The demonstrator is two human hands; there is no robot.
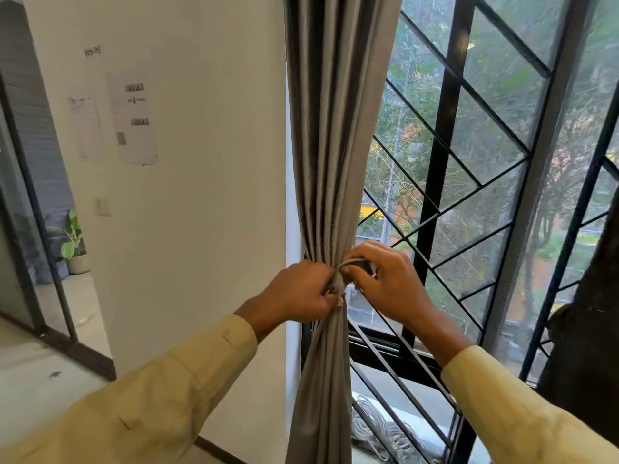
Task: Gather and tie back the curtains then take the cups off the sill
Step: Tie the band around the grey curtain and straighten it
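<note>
A grey curtain [330,145] hangs bunched at the left edge of the window, pinched in at waist height. A grey tie-back band [351,262] loops round the gathered folds. My left hand [301,291] grips one end of the band against the curtain's left side. My right hand [382,279] pinches the band's loop on the right side. A second, dark curtain [582,329] hangs at the far right. No cups are in view.
The window has a black metal grille [469,182] with diagonal bars. A coil of pale cable [375,430] lies outside below the frame. White wall with paper notices [134,118] at left, a potted plant [75,246] beyond a glass door.
</note>
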